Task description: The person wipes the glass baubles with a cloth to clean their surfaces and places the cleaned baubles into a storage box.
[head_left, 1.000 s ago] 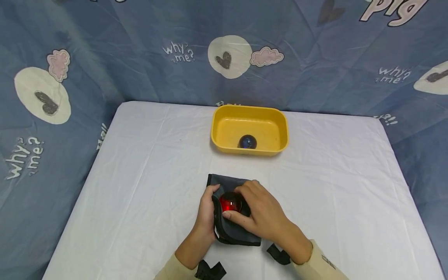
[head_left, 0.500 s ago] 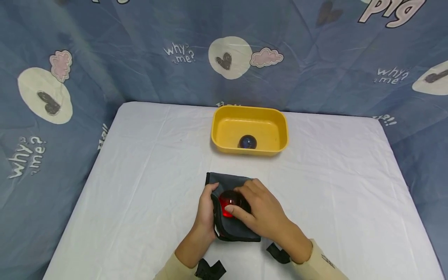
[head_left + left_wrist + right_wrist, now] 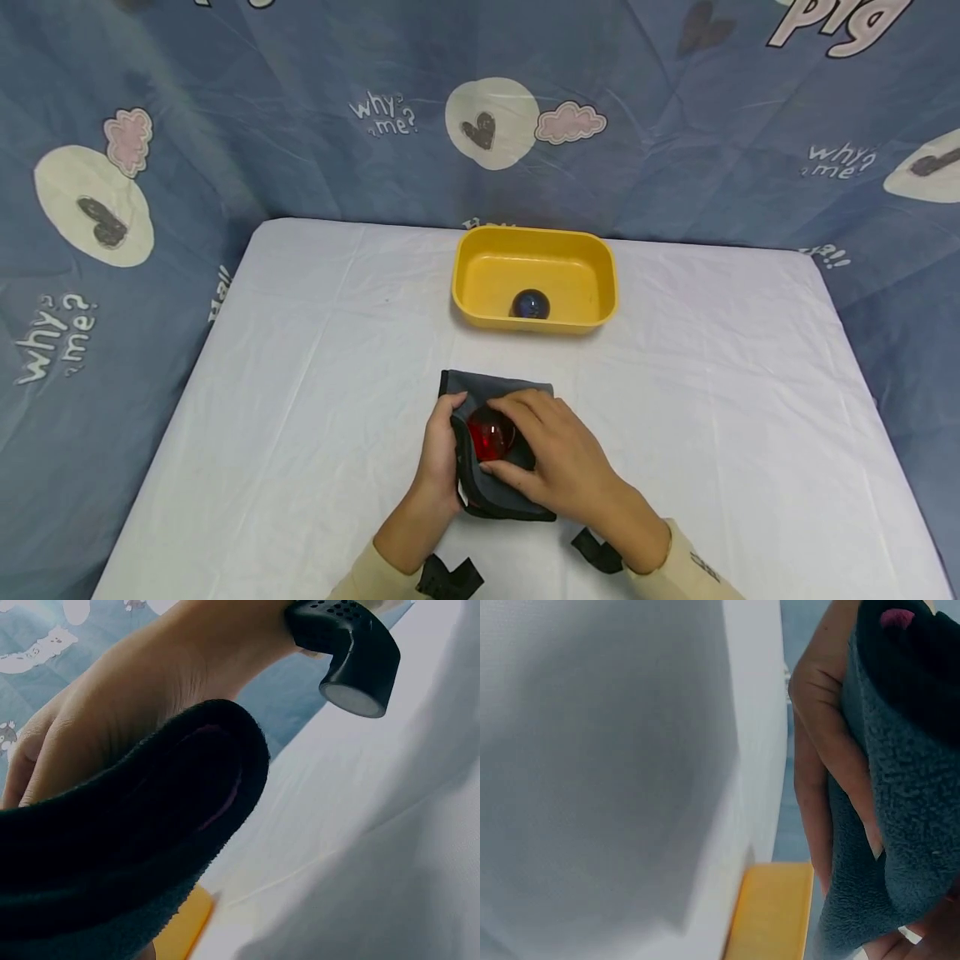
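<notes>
A folded dark grey cloth [image 3: 498, 385] with black edging lies across my left hand [image 3: 435, 462] in the head view. My left thumb rests on its near-left fold, and in the right wrist view the left fingers [image 3: 840, 750] curl beneath the fuzzy fabric. Against the cloth sits a clear red ball [image 3: 489, 435], its right part shaded. My right hand [image 3: 566, 458] pinches this ball, index finger over the top and thumb along the lower side. From the left wrist, the cloth [image 3: 112, 847] hides the ball and most right fingertips.
Behind the hands stands a yellow tub [image 3: 480, 320] with a dark blue ball [image 3: 530, 304] inside. Its side also shows in the right wrist view. A white sheet [image 3: 337, 375] covers the table, and a blue printed curtain [image 3: 315, 167] surrounds it.
My right fingers have shifted slightly left over the red ball, and the thumb now sits lower on it. The cloth has moved a touch away from me and left; my left hand keeps its grip.
</notes>
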Tool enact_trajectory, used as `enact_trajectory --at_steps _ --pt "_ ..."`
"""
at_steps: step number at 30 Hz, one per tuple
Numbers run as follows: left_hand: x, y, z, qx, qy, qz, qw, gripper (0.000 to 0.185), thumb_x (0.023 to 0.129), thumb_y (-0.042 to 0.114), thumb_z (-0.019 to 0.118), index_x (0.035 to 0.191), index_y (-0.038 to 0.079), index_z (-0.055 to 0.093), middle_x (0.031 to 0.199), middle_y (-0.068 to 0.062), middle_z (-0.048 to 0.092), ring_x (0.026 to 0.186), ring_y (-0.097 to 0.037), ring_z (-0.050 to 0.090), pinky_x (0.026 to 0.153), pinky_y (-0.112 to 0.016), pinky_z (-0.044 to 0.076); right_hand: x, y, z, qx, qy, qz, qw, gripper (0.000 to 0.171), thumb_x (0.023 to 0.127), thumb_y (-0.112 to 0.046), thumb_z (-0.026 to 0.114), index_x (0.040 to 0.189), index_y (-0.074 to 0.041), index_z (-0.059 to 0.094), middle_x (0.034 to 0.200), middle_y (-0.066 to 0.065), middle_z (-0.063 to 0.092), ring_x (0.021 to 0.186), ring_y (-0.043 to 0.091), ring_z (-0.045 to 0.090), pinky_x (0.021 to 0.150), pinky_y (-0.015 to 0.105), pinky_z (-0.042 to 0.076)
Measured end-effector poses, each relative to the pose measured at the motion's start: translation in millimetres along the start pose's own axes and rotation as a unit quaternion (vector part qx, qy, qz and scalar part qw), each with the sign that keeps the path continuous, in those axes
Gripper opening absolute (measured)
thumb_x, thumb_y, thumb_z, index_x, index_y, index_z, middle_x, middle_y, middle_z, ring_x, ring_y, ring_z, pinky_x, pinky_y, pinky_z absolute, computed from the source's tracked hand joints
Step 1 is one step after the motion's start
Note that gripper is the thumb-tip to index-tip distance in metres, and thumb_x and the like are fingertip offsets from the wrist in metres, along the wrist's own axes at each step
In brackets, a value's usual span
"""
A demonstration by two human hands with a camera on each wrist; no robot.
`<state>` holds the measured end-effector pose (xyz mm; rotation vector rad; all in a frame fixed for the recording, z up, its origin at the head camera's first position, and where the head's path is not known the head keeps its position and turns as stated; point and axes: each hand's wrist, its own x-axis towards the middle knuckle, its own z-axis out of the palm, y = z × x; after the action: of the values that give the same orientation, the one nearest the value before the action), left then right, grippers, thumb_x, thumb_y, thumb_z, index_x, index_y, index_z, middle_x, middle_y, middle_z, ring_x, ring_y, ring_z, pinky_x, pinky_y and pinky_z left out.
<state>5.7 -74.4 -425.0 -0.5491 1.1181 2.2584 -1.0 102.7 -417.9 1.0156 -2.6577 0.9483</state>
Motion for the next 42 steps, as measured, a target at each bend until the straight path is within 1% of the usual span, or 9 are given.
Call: enact_trajectory --at_steps 5,8,14,23,26,29,33,37,42 --pt "-0.5 -0.7 -0.3 0.001 0.0 -0.005 1.0 0.067 0.103 0.05 0.031 0.154 0.007 0.028 0.15 -0.011 0.04 0.132 -0.024 0.046 0.11 -0.038 0.039 3.0 0.8 0.7 0.012 0.008 0.004 1.0 0.065 0.088 -0.054 0.081 0.129 -0.006 0.065 0.119 0.004 0.066 0.11 0.019 0.061 0.095 0.04 0.053" --pt "0.2 -1.6 -0.4 -0.005 0.0 -0.007 1.0 0.067 0.103 0.05 0.032 0.154 0.007 0.027 0.149 -0.011 0.039 0.129 -0.024 0.047 0.108 -0.036 0.042 4.1 2.3 1.9 0.018 0.01 0.013 1.0 0.065 0.091 -0.062 0.073 0.123 -0.007 0.068 0.113 0.002 0.067 0.104 0.017 0.061 0.091 0.037 0.053" --pt "1.6 -3.4 0.8 -0.019 0.0 -0.013 0.9997 0.06 0.103 0.05 0.033 0.145 0.007 0.035 0.133 -0.007 0.048 0.114 -0.019 0.054 0.097 -0.032 0.049 5.1 4.7 6.0 0.013 0.028 0.024 0.999 0.065 0.095 -0.071 0.058 0.109 -0.01 0.072 0.099 -0.002 0.065 0.088 0.013 0.054 0.074 0.031 0.05" --pt "4.5 -3.9 1.2 -0.022 -0.003 -0.018 0.9996 0.051 0.103 0.048 0.033 0.132 0.008 0.049 0.115 -0.002 0.059 0.101 -0.014 0.06 0.091 -0.029 0.052 7.1 4.1 10.0 -0.02 0.036 0.054 0.998 0.066 0.099 -0.075 0.043 0.086 -0.013 0.064 0.082 -0.006 0.052 0.078 0.014 0.044 0.063 0.026 0.039" --pt "6.1 -2.9 0.6 -0.025 -0.006 -0.015 0.9996 0.052 0.103 0.047 0.032 0.133 0.008 0.048 0.116 -0.003 0.058 0.102 -0.014 0.06 0.092 -0.029 0.051 7.1 4.2 8.3 -0.019 0.022 0.06 0.998 0.066 0.1 -0.072 0.044 0.093 -0.011 0.067 0.087 -0.004 0.055 0.082 0.015 0.047 0.068 0.028 0.043" --pt "6.8 -0.7 -0.5 -0.02 -0.003 0.0 0.9998 0.057 0.104 0.047 0.03 0.142 0.007 0.041 0.129 -0.007 0.053 0.115 -0.018 0.056 0.1 -0.032 0.047 4.0 5.2 6.2 -0.007 0.01 0.048 0.999 0.066 0.1 -0.068 0.05 0.117 -0.007 0.069 0.102 -0.001 0.063 0.093 0.016 0.052 0.079 0.033 0.048" --pt "7.1 2.5 -1.5 -0.01 0.003 0.015 0.9998 0.062 0.104 0.048 0.028 0.151 0.007 0.033 0.146 -0.011 0.043 0.131 -0.024 0.046 0.109 -0.036 0.04 -3.2 7.1 6.5 0.009 0.021 0.006 1.0 0.067 0.099 -0.056 0.065 0.143 -0.006 0.057 0.125 0.005 0.064 0.111 0.02 0.057 0.093 0.041 0.048" --pt "8.0 2.3 -1.8 -0.019 -0.005 0.004 0.9998 0.062 0.103 0.048 0.029 0.148 0.006 0.035 0.143 -0.01 0.044 0.129 -0.023 0.048 0.108 -0.037 0.041 -5.8 7.9 10.5 -0.005 0.043 -0.031 0.999 0.068 0.093 -0.045 0.079 0.142 -0.005 0.056 0.131 0.009 0.061 0.117 0.025 0.058 0.091 0.043 0.048" --pt "8.1 -0.7 -3.0 -0.023 -0.005 -0.006 0.9997 0.059 0.103 0.047 0.031 0.144 0.007 0.039 0.137 -0.008 0.049 0.122 -0.021 0.053 0.103 -0.035 0.046 -2.2 7.8 12.9 -0.019 0.05 -0.042 0.998 0.067 0.086 -0.042 0.087 0.133 -0.003 0.06 0.123 0.008 0.063 0.11 0.024 0.06 0.091 0.041 0.05"
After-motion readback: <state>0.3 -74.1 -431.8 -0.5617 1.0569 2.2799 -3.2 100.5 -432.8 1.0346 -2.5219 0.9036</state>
